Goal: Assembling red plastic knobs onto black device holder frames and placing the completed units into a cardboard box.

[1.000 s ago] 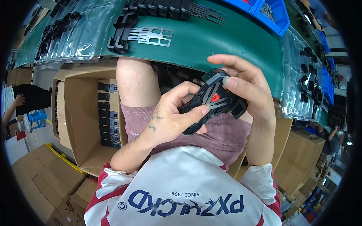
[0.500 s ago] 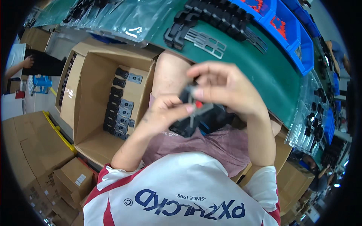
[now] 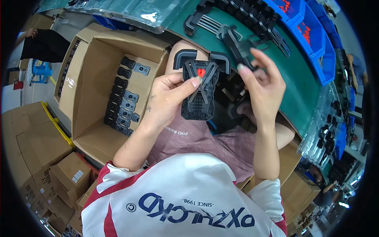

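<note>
Our left fingers grip the black holder upright, apparently steadying its red piece, while our right fingers grasp a black bracket by the counter.

Bright, fairly even indoor light; the fisheye lens is bending everything toward a black rim.
Light is washing over the white shirt and green bench, while a small lamp is glaring at lower right. The clear plastic sheet is throwing back a hard white highlight. Deep shadow is pooling below the bench edge; the open carton's inside is holding softer shade. The left hand and its black device are showing crisply; the black part at the right hand is smearing with motion blur. Far background is going soft near the rim.
</note>
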Demonstrator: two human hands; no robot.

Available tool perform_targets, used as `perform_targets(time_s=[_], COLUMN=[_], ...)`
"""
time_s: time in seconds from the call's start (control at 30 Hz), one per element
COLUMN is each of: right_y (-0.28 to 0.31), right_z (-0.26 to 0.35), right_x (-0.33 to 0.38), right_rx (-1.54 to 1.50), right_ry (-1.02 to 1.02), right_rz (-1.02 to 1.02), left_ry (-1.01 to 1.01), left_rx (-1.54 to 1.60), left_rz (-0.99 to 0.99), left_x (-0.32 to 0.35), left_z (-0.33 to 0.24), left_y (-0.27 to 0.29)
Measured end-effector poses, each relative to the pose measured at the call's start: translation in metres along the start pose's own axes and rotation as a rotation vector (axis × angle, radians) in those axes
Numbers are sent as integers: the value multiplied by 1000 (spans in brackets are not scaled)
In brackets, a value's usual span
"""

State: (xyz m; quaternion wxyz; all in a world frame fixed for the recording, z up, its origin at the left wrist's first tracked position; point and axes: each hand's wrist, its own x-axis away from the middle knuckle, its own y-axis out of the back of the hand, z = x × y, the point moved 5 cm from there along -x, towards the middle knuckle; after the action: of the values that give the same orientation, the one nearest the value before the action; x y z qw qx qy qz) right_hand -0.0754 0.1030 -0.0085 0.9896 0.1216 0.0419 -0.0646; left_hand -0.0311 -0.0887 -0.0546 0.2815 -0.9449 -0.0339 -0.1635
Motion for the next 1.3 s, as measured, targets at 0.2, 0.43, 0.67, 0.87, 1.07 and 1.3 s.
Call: perform_targets(time_s=[0.2, 0.43, 0.67, 0.87, 1.07, 1.3], right_y=[68, 57, 60, 65, 68, 72], right_z=[-1, -2, -5, -7, -7, -3], right_x=[57, 96, 96, 96, 97, 98], right_rx=[150, 121, 132, 121, 117, 152], right_ry=[344, 522, 568, 560, 543, 551], right_rz=[-192, 101, -9, -27, -39, -50], left_ry=[-49, 18, 69, 87, 35, -24], left_rx=[-89, -135, -162, 49, 19, -123], left_rz=[45, 107, 138, 237, 354, 418], left_x=[-17, -30, -27, -20, -11, -4], left_z=[8, 16, 21, 19, 17, 24], left_y=[-23, -60, -78, -87, -87, -88])
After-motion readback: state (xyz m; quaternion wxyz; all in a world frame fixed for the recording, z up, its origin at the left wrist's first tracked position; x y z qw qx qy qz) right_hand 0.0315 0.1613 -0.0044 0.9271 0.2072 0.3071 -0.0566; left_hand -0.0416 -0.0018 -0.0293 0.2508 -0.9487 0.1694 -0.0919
